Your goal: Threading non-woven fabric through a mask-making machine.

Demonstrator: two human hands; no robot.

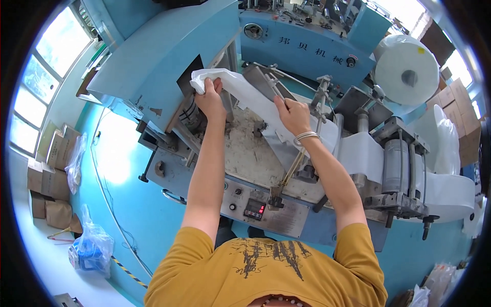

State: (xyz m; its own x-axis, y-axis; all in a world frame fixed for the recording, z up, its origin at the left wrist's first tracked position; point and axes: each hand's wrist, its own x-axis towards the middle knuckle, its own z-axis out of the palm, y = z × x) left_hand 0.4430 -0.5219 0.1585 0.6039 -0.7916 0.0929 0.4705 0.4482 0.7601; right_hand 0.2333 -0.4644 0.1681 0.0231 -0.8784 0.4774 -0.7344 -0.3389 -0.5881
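Observation:
A long strip of thin white sheet (250,97) stretches across the blue machine from the rollers on the right. Its crumpled left end is gripped by my left hand (210,100), beside the dark opening of the blue housing. My right hand (295,116) lies over the strip, fingers closed at its edge next to a tilted metal plate (266,82) with thin rods. What sits between those fingers is hidden. Beneath the strip, a shiny angled metal plate (286,151) rests on the worn machine bed (240,143).
Metal rollers (396,161) carry the white sheet at the right, with a large white roll (406,69) behind. A control panel (254,209) with a red display faces me. Upright posts and clamps (323,92) stand near my right hand. Cardboard boxes (48,179) line the left wall.

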